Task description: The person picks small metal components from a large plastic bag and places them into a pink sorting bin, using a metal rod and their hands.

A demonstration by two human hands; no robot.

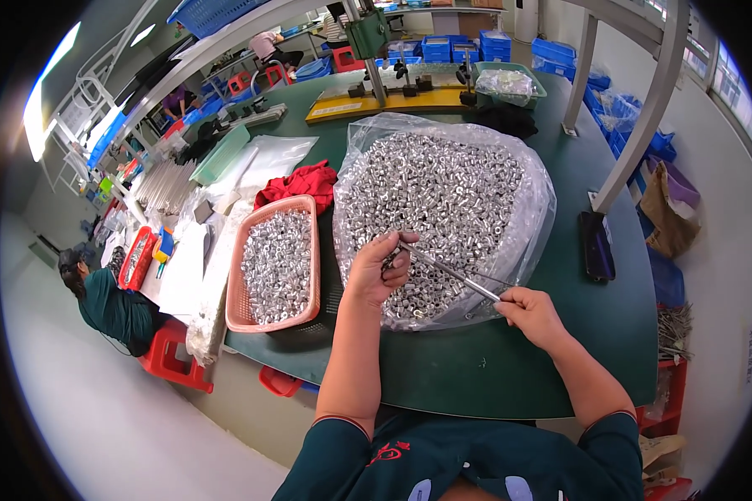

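Observation:
My right hand [533, 316] is closed round the near end of a thin metal rod [459, 278], which slants up and left. At the rod's far end, my left hand [382, 265] is closed, with thumb and forefinger at the tip. Its curled fingers hide whether a small part is also inside. Both hands are over the near side of a large clear plastic bag [543, 196], spread wide and full of small silver metal sleeves [434, 188]. A thin dark line runs beside the rod; I cannot make out what it is.
Left of the bag, a pink plastic basket [232, 288] holds more metal sleeves. A red cloth [302, 185] lies behind it. A yellow-based fixture [334, 108] and a green tray [539, 90] stand at the back. Metal frame posts [643, 125] rise at right. A person [113, 305] sits at left.

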